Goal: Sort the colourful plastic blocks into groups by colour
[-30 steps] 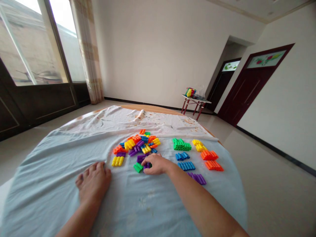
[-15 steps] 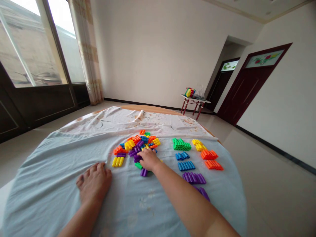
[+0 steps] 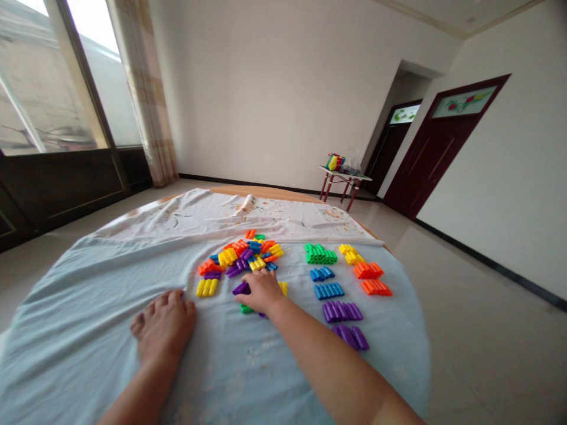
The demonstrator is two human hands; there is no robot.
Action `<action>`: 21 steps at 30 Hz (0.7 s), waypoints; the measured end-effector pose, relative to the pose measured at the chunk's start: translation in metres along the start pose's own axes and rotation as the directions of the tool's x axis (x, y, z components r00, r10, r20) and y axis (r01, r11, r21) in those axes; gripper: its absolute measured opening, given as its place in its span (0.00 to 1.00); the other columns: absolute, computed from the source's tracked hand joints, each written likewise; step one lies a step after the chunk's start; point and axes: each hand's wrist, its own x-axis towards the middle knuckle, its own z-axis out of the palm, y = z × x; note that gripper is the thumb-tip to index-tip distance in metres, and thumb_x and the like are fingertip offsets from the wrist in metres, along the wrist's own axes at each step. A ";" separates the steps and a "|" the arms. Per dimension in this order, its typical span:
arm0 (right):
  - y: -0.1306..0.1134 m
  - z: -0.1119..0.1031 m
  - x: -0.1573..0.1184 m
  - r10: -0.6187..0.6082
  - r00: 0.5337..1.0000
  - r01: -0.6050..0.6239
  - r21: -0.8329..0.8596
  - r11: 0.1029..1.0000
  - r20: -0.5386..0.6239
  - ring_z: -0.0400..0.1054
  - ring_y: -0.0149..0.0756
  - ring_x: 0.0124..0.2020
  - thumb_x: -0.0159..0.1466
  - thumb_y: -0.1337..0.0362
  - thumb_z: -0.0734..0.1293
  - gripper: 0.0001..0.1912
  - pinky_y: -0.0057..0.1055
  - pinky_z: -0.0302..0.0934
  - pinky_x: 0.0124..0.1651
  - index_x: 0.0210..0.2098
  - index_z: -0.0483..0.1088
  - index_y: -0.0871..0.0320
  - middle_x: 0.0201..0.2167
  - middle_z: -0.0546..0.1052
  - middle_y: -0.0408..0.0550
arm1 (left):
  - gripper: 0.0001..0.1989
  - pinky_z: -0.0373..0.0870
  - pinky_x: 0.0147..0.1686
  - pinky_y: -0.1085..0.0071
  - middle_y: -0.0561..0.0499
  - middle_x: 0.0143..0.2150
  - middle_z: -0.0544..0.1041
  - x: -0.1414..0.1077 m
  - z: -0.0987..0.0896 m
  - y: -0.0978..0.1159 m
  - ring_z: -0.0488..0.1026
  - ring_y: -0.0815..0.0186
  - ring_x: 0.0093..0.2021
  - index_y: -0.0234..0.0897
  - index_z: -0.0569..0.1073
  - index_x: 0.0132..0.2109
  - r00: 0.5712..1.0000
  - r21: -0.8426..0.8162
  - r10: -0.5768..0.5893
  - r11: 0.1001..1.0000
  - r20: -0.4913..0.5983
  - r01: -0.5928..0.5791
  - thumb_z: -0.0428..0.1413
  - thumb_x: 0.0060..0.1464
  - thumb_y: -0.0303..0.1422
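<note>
My right hand [image 3: 264, 290] is at the near edge of a mixed pile of coloured plastic tube blocks [image 3: 239, 257]. Its thumb and fingers close around a purple tube block [image 3: 241, 288], partly covered by the fingers. Just below the hand lies a green tube block [image 3: 246, 308]; another purple piece is mostly hidden under the wrist side. My left hand [image 3: 163, 324] rests palm down on the blue cloth, fingers stretched out and holding nothing. Left of the pile sits a yellow tube block [image 3: 207, 288].
Sorted by colour on the right are green blocks [image 3: 321, 254], blue blocks [image 3: 329, 291], purple blocks [image 3: 342, 311], yellow blocks [image 3: 351, 254] and orange blocks [image 3: 375, 287]. A wrinkled blue cloth [image 3: 230, 372] covers the round table. A small side table [image 3: 345, 175] holding bags stands behind.
My right hand has drawn slightly back toward me, and the purple block in its fingers has come away from the pile. The view has shifted a little; my left hand stays on the cloth.
</note>
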 end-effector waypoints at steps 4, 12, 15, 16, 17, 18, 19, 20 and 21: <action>-0.012 -0.002 -0.009 -0.099 0.995 0.099 0.030 0.995 0.011 0.65 0.44 0.47 0.56 0.58 0.66 0.18 0.42 0.57 0.49 0.46 0.71 0.53 0.43 0.75 0.49 | 0.27 0.48 0.58 0.55 0.38 0.58 0.66 0.001 -0.002 0.001 0.58 0.50 0.60 0.35 0.66 0.55 1.000 0.005 -0.002 1.000 0.025 0.002 0.35 0.57 0.41; -0.030 -0.019 -0.057 -0.355 0.935 0.352 0.137 0.926 -0.003 0.65 0.39 0.48 0.57 0.61 0.66 0.23 0.37 0.57 0.51 0.52 0.66 0.54 0.48 0.74 0.46 | 0.28 0.48 0.57 0.57 0.39 0.59 0.64 0.004 -0.002 0.004 0.58 0.49 0.59 0.36 0.65 0.55 0.998 0.077 -0.019 0.997 0.055 0.014 0.32 0.56 0.43; -0.027 -0.018 -0.073 -0.358 0.931 0.351 0.094 0.932 0.075 0.65 0.41 0.47 0.58 0.62 0.65 0.20 0.39 0.58 0.49 0.51 0.67 0.55 0.47 0.74 0.46 | 0.28 0.47 0.57 0.56 0.38 0.60 0.64 0.005 -0.001 0.003 0.57 0.49 0.60 0.37 0.65 0.55 0.998 0.076 -0.024 0.997 0.058 0.019 0.32 0.56 0.43; -0.025 -0.018 -0.076 -0.348 0.931 0.340 0.079 0.937 0.107 0.66 0.42 0.47 0.58 0.62 0.65 0.20 0.39 0.59 0.48 0.50 0.68 0.54 0.48 0.74 0.46 | 0.28 0.47 0.57 0.56 0.39 0.60 0.64 0.006 -0.001 0.003 0.57 0.49 0.60 0.37 0.65 0.54 0.998 0.076 -0.027 0.997 0.058 0.022 0.33 0.56 0.43; -0.022 -0.017 -0.079 -0.338 0.931 0.332 0.070 0.941 0.137 0.66 0.42 0.47 0.58 0.62 0.65 0.19 0.39 0.59 0.48 0.50 0.68 0.54 0.48 0.74 0.46 | 0.27 0.47 0.57 0.56 0.39 0.60 0.64 0.006 -0.001 0.003 0.57 0.49 0.60 0.37 0.66 0.54 0.998 0.076 -0.028 0.997 0.055 0.024 0.33 0.56 0.43; -0.020 -0.016 -0.080 -0.330 0.931 0.324 0.066 0.944 0.155 0.66 0.43 0.48 0.58 0.61 0.65 0.19 0.39 0.60 0.47 0.50 0.68 0.54 0.48 0.74 0.46 | 0.27 0.47 0.57 0.57 0.39 0.60 0.65 0.006 -0.001 0.003 0.57 0.50 0.60 0.37 0.66 0.54 0.998 0.075 -0.027 0.997 0.053 0.023 0.34 0.56 0.43; -0.018 -0.016 -0.081 -0.325 0.932 0.318 0.069 0.946 0.162 0.66 0.42 0.48 0.58 0.60 0.66 0.20 0.39 0.60 0.47 0.50 0.68 0.53 0.49 0.74 0.46 | 0.27 0.48 0.57 0.57 0.39 0.60 0.65 0.007 -0.001 0.004 0.58 0.50 0.60 0.37 0.66 0.54 0.998 0.073 -0.026 0.997 0.051 0.022 0.35 0.56 0.43; -0.017 -0.015 -0.081 -0.321 0.934 0.313 0.077 0.947 0.159 0.66 0.42 0.48 0.57 0.59 0.67 0.21 0.38 0.60 0.47 0.50 0.67 0.53 0.49 0.74 0.46 | 0.27 0.48 0.57 0.58 0.39 0.59 0.65 0.007 -0.001 0.004 0.58 0.50 0.60 0.37 0.66 0.54 0.998 0.072 -0.024 0.997 0.052 0.020 0.36 0.56 0.44; -0.016 -0.014 -0.081 -0.317 0.937 0.307 0.085 0.948 0.150 0.66 0.42 0.48 0.57 0.58 0.67 0.22 0.37 0.60 0.47 0.50 0.67 0.53 0.49 0.74 0.46 | 0.27 0.49 0.57 0.58 0.38 0.59 0.65 0.007 0.000 0.004 0.58 0.49 0.60 0.36 0.66 0.54 0.998 0.071 -0.020 0.997 0.053 0.016 0.36 0.55 0.44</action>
